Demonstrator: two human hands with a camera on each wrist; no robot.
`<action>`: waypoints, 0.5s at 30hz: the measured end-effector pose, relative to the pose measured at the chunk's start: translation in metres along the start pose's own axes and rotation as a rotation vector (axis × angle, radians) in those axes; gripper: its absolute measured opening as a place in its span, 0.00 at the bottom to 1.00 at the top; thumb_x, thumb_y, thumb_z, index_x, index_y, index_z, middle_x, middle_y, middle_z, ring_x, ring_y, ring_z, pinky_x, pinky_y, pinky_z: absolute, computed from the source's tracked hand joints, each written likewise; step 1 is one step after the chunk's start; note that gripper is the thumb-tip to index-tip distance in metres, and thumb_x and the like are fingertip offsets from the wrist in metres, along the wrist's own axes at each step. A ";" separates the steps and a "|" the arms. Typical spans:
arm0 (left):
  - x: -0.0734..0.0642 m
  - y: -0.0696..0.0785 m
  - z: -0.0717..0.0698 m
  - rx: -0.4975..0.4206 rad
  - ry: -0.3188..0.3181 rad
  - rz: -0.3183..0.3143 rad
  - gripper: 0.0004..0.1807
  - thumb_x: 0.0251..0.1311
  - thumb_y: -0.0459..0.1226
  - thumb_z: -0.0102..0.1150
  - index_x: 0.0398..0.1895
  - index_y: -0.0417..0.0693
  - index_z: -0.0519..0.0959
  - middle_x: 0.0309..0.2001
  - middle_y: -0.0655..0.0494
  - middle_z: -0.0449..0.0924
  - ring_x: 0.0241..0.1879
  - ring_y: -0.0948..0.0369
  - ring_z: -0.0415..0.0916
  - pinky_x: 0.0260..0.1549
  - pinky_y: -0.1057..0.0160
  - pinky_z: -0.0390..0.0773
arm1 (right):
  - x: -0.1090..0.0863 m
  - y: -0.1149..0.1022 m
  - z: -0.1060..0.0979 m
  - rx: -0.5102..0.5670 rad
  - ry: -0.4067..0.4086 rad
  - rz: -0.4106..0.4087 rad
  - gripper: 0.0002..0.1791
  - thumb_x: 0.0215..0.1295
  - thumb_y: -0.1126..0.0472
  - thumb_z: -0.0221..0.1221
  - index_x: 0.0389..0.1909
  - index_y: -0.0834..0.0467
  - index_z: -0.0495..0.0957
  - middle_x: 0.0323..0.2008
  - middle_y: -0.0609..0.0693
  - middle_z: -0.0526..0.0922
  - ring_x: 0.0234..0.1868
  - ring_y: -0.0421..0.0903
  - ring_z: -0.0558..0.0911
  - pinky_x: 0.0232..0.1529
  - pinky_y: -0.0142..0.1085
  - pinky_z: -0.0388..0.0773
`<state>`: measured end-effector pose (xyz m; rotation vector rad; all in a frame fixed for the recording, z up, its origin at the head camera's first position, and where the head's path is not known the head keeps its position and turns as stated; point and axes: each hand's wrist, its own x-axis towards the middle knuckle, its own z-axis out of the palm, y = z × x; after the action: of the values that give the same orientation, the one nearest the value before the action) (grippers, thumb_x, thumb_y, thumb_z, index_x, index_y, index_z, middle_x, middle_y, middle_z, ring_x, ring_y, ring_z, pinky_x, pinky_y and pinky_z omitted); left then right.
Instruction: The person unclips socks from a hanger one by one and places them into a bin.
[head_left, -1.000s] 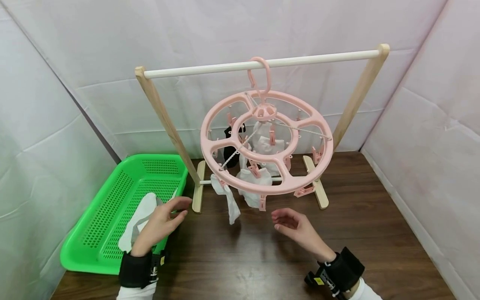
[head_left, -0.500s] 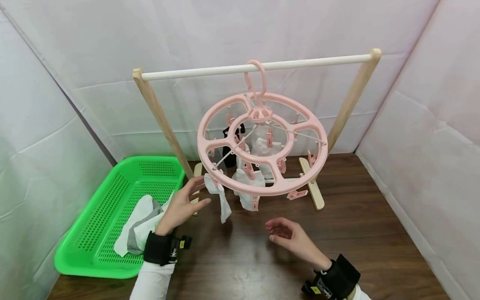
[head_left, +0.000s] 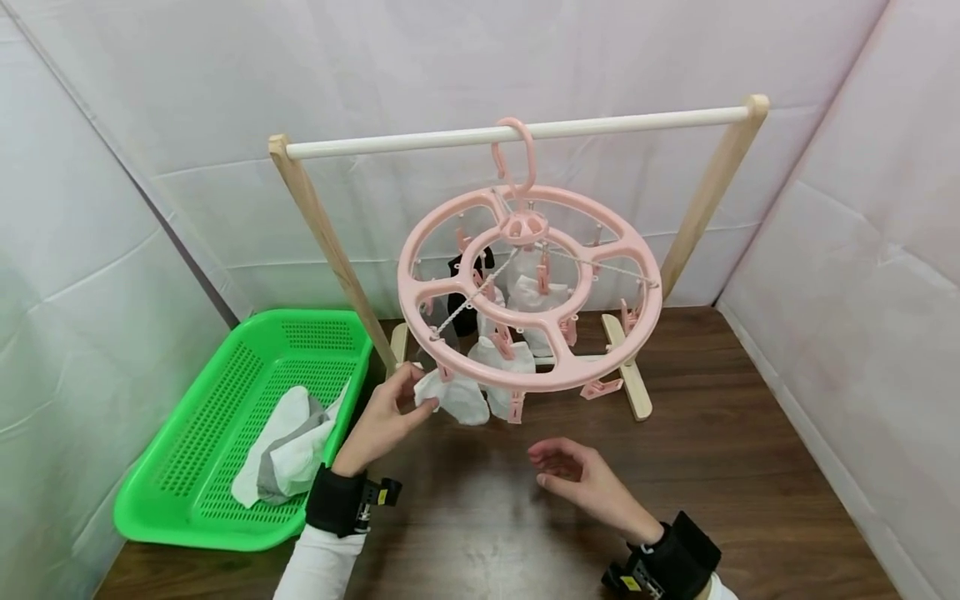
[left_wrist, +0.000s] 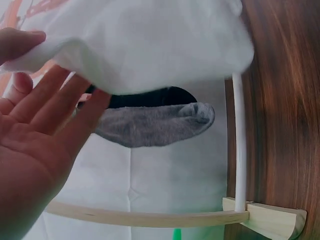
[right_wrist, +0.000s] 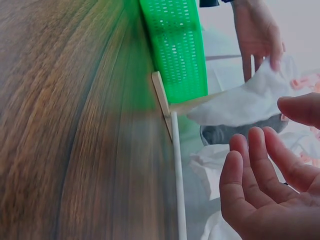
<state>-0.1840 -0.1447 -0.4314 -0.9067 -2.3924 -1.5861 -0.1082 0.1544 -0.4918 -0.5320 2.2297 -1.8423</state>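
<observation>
A white sock (head_left: 461,402) hangs from a clip at the front left of a pink round clip hanger (head_left: 525,382). My left hand (head_left: 382,429) pinches this sock's edge near the clip, thumb on one side and fingers on the other, as the left wrist view also shows. Behind it hang a grey sock (left_wrist: 155,125) and a black sock (head_left: 462,315). More white socks, such as one white sock (head_left: 504,358), hang around the ring. My right hand (head_left: 592,487), fingers loosely bent, is held in front of the hanger and touches nothing.
The hanger hooks over the white bar (head_left: 637,123) of a wooden stand (head_left: 326,242). At the left stands a green basket (head_left: 172,450) with white-and-grey socks (head_left: 288,450) in it. Pale cloth walls (head_left: 862,333) enclose the dark wooden table (head_left: 480,533) at the back and sides.
My left hand has moved right from over the basket to the hanger and taken hold of the white sock, which now spreads out wider. The right hand has barely moved.
</observation>
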 end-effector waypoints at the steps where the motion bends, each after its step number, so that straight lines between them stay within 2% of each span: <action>1: -0.001 0.001 0.001 0.015 -0.004 0.014 0.13 0.54 0.18 0.61 0.39 0.33 0.70 0.32 0.46 0.76 0.30 0.64 0.73 0.29 0.64 0.76 | 0.000 -0.001 0.001 0.002 -0.005 0.002 0.18 0.65 0.68 0.60 0.54 0.71 0.73 0.50 0.69 0.76 0.50 0.63 0.77 0.50 0.38 0.76; 6: -0.004 0.008 0.009 0.004 -0.063 0.032 0.13 0.56 0.19 0.60 0.39 0.36 0.69 0.33 0.49 0.77 0.32 0.60 0.78 0.32 0.63 0.78 | 0.001 -0.005 0.004 -0.006 -0.029 -0.006 0.16 0.66 0.68 0.59 0.54 0.67 0.74 0.50 0.66 0.77 0.50 0.61 0.77 0.50 0.39 0.76; 11: -0.008 0.010 0.019 -0.013 -0.113 0.110 0.12 0.59 0.20 0.59 0.42 0.37 0.70 0.34 0.47 0.82 0.35 0.54 0.82 0.34 0.62 0.80 | 0.001 -0.009 0.007 -0.035 -0.028 -0.050 0.16 0.65 0.68 0.60 0.53 0.66 0.75 0.48 0.60 0.79 0.49 0.56 0.78 0.50 0.39 0.76; 15: -0.009 0.014 0.028 -0.005 -0.117 0.156 0.13 0.58 0.19 0.58 0.41 0.38 0.69 0.33 0.46 0.83 0.35 0.54 0.83 0.34 0.61 0.81 | 0.001 -0.012 0.007 -0.043 -0.019 -0.103 0.17 0.65 0.68 0.61 0.54 0.68 0.74 0.48 0.58 0.79 0.49 0.49 0.79 0.49 0.39 0.76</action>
<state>-0.1629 -0.1200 -0.4368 -1.1867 -2.3263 -1.5225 -0.1051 0.1455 -0.4818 -0.6808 2.2738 -1.8325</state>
